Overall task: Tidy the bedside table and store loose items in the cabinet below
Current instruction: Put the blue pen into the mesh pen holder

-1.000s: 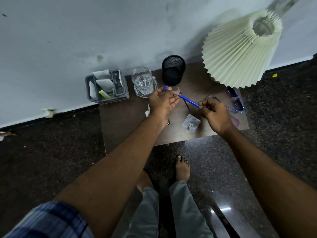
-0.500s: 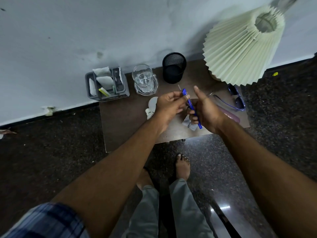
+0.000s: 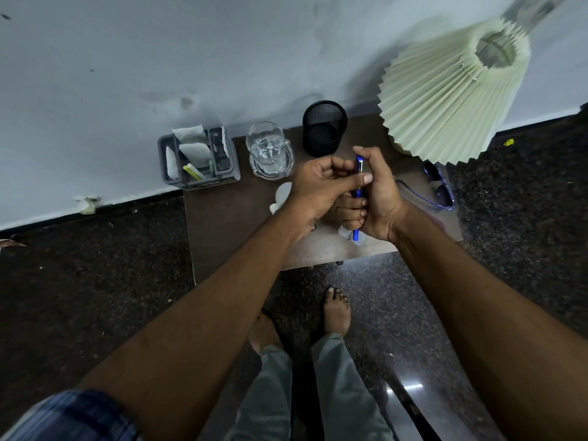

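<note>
Holding a blue ballpoint pen upright in my right hand, I have my fingers curled tight round its barrel, so only its two ends show. My left hand is loosely curled, its thumb pressed against the pen; whether it holds anything itself I cannot tell. Both hands hover over the brown wooden bedside table.

Just behind my hands on that table stands a black mesh pen cup, with a clear glass of water beside it. A grey plastic organiser overhangs the table's far left corner. A pleated cream lampshade covers the far right corner, partly hiding blue-framed sunglasses. Small white items and a clear packet peek out beneath my hands, too hidden to identify.
</note>
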A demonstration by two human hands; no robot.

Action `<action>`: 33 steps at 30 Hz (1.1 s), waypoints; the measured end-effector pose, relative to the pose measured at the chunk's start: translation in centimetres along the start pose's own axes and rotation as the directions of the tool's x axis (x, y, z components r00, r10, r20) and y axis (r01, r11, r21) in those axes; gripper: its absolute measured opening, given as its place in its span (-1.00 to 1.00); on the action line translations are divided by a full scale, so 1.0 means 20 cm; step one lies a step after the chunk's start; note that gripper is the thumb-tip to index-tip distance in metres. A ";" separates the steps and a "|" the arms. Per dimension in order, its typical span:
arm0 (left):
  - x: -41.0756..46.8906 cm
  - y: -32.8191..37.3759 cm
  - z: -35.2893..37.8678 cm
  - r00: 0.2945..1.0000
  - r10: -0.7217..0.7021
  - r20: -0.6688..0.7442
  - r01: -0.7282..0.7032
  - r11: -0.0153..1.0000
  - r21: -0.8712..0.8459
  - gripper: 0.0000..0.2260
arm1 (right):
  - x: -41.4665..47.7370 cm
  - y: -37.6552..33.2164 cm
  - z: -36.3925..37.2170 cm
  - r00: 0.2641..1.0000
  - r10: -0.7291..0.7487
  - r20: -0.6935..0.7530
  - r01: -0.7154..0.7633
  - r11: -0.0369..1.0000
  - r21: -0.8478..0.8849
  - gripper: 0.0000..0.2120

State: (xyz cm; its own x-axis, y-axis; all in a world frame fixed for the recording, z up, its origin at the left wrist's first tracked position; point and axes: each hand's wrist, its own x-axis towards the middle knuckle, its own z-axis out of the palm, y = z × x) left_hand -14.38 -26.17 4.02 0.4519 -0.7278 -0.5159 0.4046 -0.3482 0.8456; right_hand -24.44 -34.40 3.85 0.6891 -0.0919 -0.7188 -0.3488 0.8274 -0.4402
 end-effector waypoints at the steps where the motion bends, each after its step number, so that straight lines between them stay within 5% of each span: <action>1: 0.01 0.00 -0.01 1.000 0.000 -0.001 0.000 1.000 -0.027 -0.74 | 0.01 -0.01 0.00 1.000 -0.006 0.000 0.006 1.000 0.012 -0.41; 6: 0.04 0.00 -0.04 0.998 0.017 -0.061 -0.023 0.995 -0.099 -0.86 | 0.04 -0.01 0.02 0.997 -0.048 -0.065 0.046 0.999 -0.021 -0.33; 14: 0.14 0.11 -0.08 0.982 0.068 -0.173 -0.099 0.979 -0.176 -0.91 | 0.11 -0.07 0.03 0.916 -0.373 -0.149 0.374 0.927 -0.023 -0.83; 21: 0.32 0.22 -0.15 0.975 0.126 -0.183 -0.140 0.988 -0.067 -0.85 | 0.20 -0.31 0.11 0.754 -0.641 -0.145 0.511 0.711 -0.483 -0.81; 33: 0.47 0.26 -0.16 0.978 0.122 -0.169 -0.126 0.992 -0.012 -0.77 | 0.39 -0.45 0.05 0.575 -0.781 -0.243 0.472 0.559 -0.681 -0.83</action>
State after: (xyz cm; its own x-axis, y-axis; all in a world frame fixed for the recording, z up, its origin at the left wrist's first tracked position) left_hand -5.43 -32.88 3.23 0.6256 -0.6546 -0.4244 0.3541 -0.2465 0.9021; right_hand -15.31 -41.99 2.74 0.5144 -0.8339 -0.1998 -0.3025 0.0416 -0.9522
